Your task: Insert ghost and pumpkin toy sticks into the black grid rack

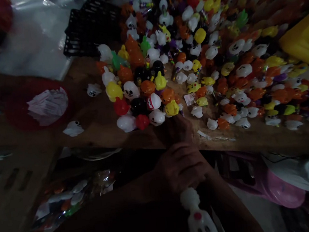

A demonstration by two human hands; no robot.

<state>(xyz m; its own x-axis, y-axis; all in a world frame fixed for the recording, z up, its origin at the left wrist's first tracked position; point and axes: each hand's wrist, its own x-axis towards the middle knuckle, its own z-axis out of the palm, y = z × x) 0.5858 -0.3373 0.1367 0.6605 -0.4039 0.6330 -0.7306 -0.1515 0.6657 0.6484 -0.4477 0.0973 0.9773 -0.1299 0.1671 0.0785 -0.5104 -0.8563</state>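
Note:
My left hand (185,166) is closed, its fingers wrapped over my right wrist. Beyond it, my right hand (175,130) reaches to the table edge in deep shadow, close to a yellow figure (172,108); its fingers are too dark to make out. Just below my left hand is a white figure (202,226) with a red nose and two dark eyes; whether it is held I cannot tell. A tight cluster of small toy figures stands ahead of my hands, among them a white one with a black-eyed face (131,90), a red one (142,122) and an orange one (147,87).
Many more toy figures (244,71) cover the table's right side, near a yellow container (304,37). At left are a red bowl (13,107) of paper slips and two loose ghost figures (73,128). A black basket (77,32) lies behind; a pink stool (285,187) stands below right.

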